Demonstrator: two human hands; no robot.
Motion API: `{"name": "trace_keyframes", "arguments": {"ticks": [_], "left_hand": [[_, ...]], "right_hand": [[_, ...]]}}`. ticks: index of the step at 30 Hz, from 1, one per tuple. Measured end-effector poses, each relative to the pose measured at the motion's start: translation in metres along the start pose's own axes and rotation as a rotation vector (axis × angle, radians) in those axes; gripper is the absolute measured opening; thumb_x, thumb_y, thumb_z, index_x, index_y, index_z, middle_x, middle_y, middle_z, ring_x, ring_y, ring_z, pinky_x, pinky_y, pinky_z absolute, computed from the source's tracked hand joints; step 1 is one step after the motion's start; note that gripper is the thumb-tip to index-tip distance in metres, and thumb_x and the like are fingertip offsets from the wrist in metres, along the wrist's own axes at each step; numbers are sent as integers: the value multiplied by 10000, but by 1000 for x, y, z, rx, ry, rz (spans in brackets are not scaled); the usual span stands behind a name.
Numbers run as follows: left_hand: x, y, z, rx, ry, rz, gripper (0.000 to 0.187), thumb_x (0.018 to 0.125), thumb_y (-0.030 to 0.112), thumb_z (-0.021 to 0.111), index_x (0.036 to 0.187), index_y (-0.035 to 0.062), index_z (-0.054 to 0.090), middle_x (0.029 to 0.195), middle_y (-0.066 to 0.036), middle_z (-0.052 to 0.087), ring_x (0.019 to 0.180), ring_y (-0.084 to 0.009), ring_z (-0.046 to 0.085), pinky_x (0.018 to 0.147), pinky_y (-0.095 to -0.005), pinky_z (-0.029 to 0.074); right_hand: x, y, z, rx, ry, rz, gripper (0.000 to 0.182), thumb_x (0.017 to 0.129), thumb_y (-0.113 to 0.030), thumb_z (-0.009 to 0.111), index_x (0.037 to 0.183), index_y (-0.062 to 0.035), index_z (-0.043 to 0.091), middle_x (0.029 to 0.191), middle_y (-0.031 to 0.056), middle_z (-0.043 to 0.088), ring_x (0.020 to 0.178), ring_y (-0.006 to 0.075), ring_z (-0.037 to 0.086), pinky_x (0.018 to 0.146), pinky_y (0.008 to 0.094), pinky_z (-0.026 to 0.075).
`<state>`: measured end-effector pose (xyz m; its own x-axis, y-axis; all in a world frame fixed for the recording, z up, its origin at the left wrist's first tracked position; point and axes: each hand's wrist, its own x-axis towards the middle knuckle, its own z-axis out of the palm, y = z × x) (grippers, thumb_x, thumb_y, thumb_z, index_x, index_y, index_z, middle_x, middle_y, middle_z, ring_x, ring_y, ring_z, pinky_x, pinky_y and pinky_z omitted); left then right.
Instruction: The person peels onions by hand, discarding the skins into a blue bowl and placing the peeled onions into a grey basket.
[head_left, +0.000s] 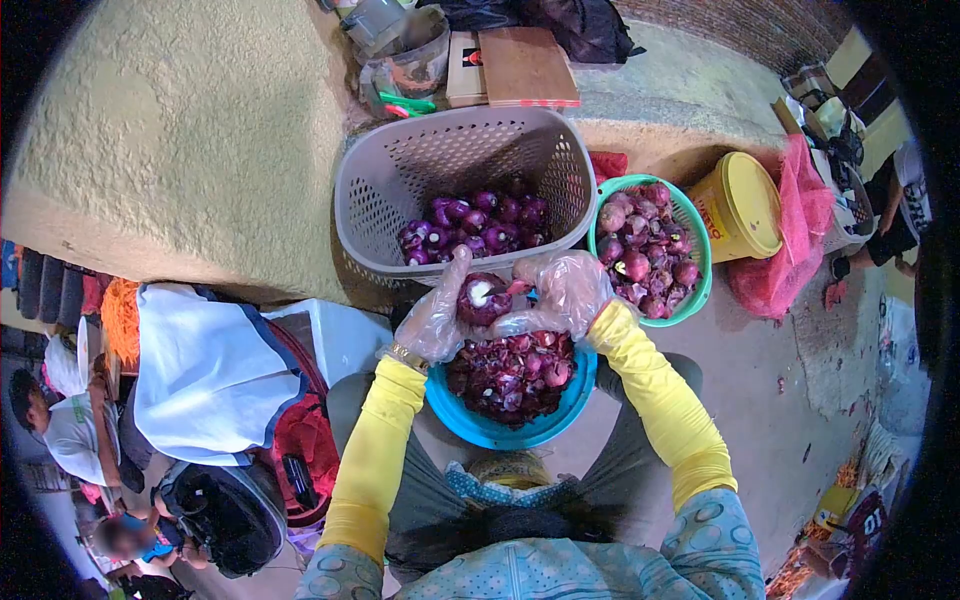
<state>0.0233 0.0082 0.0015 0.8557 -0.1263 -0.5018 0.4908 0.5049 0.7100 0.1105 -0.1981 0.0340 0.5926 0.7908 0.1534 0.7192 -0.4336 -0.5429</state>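
My left hand [432, 322], in a clear plastic glove, is closed round a purple onion [484, 300] with a white cut patch facing up. Close at the onion's right side is my right hand [566, 292], also gloved, its fingers curled in; a small reddish piece shows at its fingertips, and I cannot tell what it is. Below both hands a blue basin [447, 418] holds a heap of onion skins [515, 375]. Beyond them, shiny peeled onions [480, 222] lie in a grey perforated basket [365, 200]. Unpeeled onions [648, 245] fill a green basket [703, 270] to the right.
A yellow bucket [735, 210] and pink mesh sack [790, 240] stand right of the green basket. Behind the grey basket are a wooden board [525, 65] and a clear container [415, 65]. White cloth [210, 360] lies at left; a person [75, 430] sits beyond it.
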Motion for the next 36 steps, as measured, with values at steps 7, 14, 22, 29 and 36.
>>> {"name": "trace_keyframes", "arguments": {"ticks": [7, 14, 22, 29, 36], "left_hand": [[1, -2, 7, -49, 29, 65, 761, 980, 732, 481, 1332, 70, 610, 1218, -84, 695, 1024, -178, 709, 831, -377, 626], [1, -11, 3, 80, 68, 225, 720, 990, 710, 492, 1260, 64, 654, 1149, -89, 715, 1013, -179, 712, 842, -368, 624], [-2, 2, 7, -163, -56, 19, 423, 1012, 440, 651, 1179, 52, 667, 1054, -83, 727, 939, -196, 727, 804, -382, 638], [16, -22, -14, -184, 55, -41, 297, 984, 323, 686, 1213, 134, 693, 1072, -31, 700, 915, -152, 676, 750, -348, 604], [13, -17, -9, -361, 75, -21, 291, 974, 278, 725, 1184, 84, 673, 1074, -82, 691, 963, -217, 687, 857, -402, 614]], "right_hand": [[-2, 5, 11, 44, 10, 8, 638, 761, -742, 728, 867, -114, 750, 738, 169, 706, 700, 374, 704, 674, 476, 539], [1, 7, 20, -64, -150, 16, 604, 832, -733, 660, 822, -139, 770, 692, 169, 693, 695, 363, 708, 688, 489, 542], [-2, 7, 14, 91, -91, 70, 524, 875, -604, 711, 761, -93, 737, 656, 176, 660, 646, 375, 666, 639, 454, 528], [-1, 4, 12, 22, -117, 78, 606, 878, -717, 617, 839, -130, 766, 690, 185, 681, 665, 379, 687, 663, 483, 537], [-6, 3, 20, -1, -188, -47, 611, 882, -734, 597, 852, -150, 776, 705, 180, 687, 692, 387, 689, 682, 510, 535]]}}
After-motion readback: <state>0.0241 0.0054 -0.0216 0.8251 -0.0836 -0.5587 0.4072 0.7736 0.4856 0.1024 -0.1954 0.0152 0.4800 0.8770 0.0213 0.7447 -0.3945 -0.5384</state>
